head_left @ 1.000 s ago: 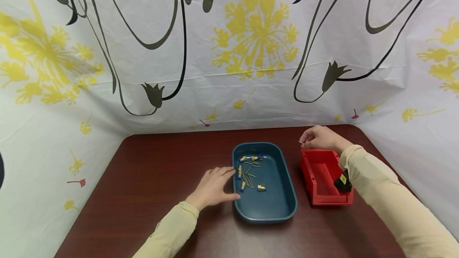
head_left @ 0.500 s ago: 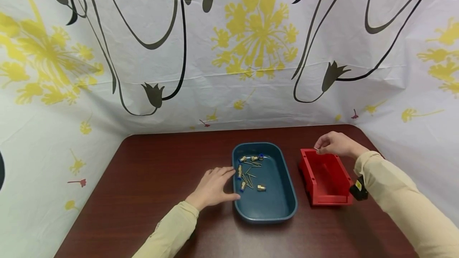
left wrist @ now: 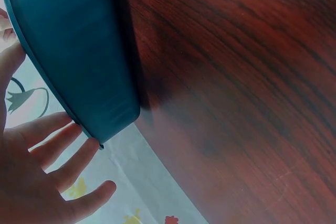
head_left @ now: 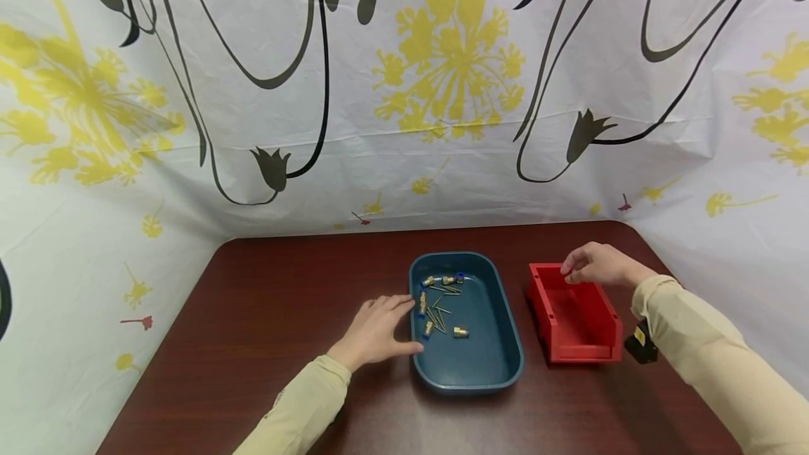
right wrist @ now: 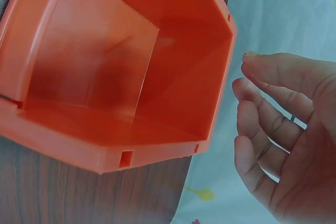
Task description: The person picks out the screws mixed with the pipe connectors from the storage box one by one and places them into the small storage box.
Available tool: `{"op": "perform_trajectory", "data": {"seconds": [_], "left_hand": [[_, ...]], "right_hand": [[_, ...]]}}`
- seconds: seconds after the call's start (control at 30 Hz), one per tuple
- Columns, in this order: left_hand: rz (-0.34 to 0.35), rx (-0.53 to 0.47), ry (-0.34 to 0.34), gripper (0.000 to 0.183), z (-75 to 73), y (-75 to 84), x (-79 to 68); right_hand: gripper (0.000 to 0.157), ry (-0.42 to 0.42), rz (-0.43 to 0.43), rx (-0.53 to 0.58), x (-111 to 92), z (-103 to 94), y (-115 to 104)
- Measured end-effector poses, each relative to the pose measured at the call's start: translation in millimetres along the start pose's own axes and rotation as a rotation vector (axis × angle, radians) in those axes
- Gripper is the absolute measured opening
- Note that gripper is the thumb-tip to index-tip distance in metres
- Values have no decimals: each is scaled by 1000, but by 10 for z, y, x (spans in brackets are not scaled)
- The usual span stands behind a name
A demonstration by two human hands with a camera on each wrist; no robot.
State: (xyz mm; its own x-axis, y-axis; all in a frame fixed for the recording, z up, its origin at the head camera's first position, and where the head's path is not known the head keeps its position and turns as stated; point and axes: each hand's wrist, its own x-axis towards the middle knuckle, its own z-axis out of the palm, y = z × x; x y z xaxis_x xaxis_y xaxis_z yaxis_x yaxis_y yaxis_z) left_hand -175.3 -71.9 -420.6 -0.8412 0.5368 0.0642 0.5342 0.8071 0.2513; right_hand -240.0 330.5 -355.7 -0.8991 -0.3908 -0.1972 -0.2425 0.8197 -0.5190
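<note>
My left hand rests on the left rim of a dark blue tray, fingers spread and thumb out; the left wrist view shows the fingertips on the rim. In the tray lie several brass fittings with blue collars and several thin nails, mostly along its left side. Over the back end of a red bin hovers my right hand. Up close, the right thumb and loosely bent fingers stand apart, nothing visible between them. The bin's inside shows a faint dark streak.
Both containers stand on a dark reddish wood table, the bin to the right of the tray with a narrow gap between. A white cloth with grey and yellow flower prints hangs behind the table and along its sides.
My right hand has moved right and slightly toward me, to over the bin. The thin nail at its fingertips in the earlier frames no longer shows there. My left hand stays on the tray rim.
</note>
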Motion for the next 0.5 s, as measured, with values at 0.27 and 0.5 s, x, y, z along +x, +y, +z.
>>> {"op": "perform_trajectory", "data": {"seconds": [0.27, 0.5], "left_hand": [[7, 3, 9, 76, 5, -12, -4], [11, 2, 11, 76, 13, -19, 6]], "right_hand": [[22, 14, -5, -49, -4, -40, -8], [26, 17, -35, -41, 7, -71, -123]]}}
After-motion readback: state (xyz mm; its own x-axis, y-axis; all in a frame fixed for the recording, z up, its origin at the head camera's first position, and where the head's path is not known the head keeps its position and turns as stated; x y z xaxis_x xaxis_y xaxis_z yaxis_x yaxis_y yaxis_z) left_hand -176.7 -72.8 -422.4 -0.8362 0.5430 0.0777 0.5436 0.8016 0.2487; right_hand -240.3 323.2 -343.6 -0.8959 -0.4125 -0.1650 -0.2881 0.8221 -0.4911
